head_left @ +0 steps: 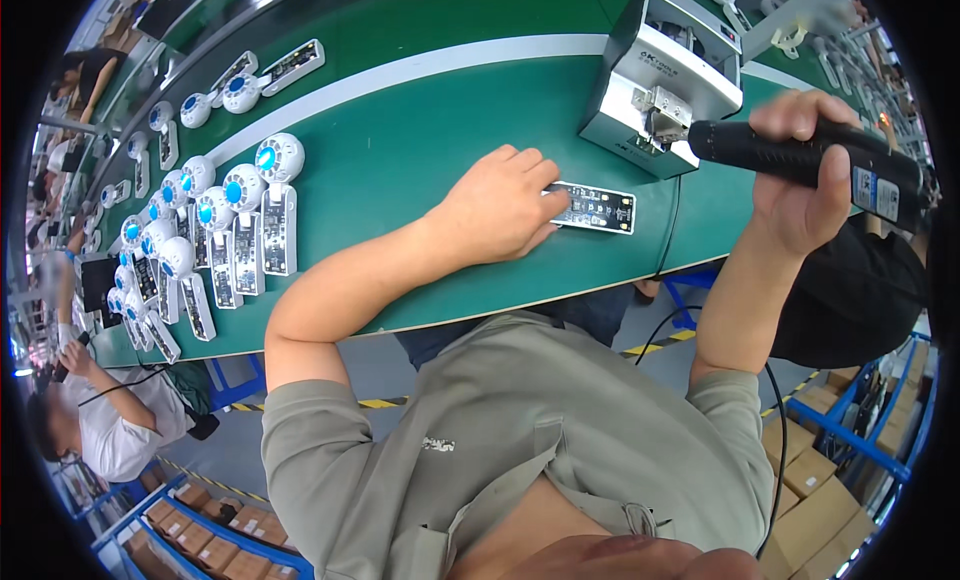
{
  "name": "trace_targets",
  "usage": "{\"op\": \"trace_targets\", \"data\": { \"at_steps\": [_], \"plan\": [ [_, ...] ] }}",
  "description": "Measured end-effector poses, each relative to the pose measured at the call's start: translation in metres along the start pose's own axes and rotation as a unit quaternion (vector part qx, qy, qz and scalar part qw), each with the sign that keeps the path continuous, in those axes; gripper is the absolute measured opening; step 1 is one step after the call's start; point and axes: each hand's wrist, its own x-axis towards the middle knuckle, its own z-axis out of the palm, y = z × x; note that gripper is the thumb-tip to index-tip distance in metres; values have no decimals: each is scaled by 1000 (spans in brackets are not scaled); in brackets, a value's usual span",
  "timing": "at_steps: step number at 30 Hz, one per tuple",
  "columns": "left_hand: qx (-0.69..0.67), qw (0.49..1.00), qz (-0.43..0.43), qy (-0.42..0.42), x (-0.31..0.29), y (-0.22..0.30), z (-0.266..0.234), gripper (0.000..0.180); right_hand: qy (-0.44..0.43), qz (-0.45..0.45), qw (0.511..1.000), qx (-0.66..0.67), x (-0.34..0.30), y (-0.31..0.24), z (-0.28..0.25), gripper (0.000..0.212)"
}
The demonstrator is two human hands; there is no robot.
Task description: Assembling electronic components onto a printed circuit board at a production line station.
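My left hand (pixel 500 205) lies flat on the green bench, its fingertips pressing the left end of a small white oblong housing with a dark circuit board (pixel 597 207) in it. My right hand (pixel 805 185) grips a black electric screwdriver (pixel 800 155), held level, its tip pointing left at the metal front of a grey screw feeder box (pixel 655 75). The screwdriver's cable runs down past my right arm.
Several white handheld fan units with blue centres (pixel 235 215) lie in rows at the left of the green bench (pixel 420 110). A seated person in white (pixel 115 420) is at lower left. Cardboard boxes on blue racks (pixel 830 480) stand at right.
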Motion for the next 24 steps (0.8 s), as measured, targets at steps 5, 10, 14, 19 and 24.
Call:
{"op": "trace_targets", "data": {
  "at_steps": [5,10,14,19,24],
  "plan": [
    [1,1000,-5,1,0,2,1,27,-40,-11,999,3,5,16,-6,27],
    [2,1000,3,20,0,1,1,23,-80,6,997,2,7,27,-7,30],
    [10,1000,6,22,0,1,2,21,-84,37,996,22,3,25,2,32],
    [27,999,-18,-25,1,2,-1,28,-55,84,990,101,-10,24,18,31],
    [35,999,-20,-31,1,3,-2,27,-54,86,990,102,-26,42,25,32]
  ]
}}
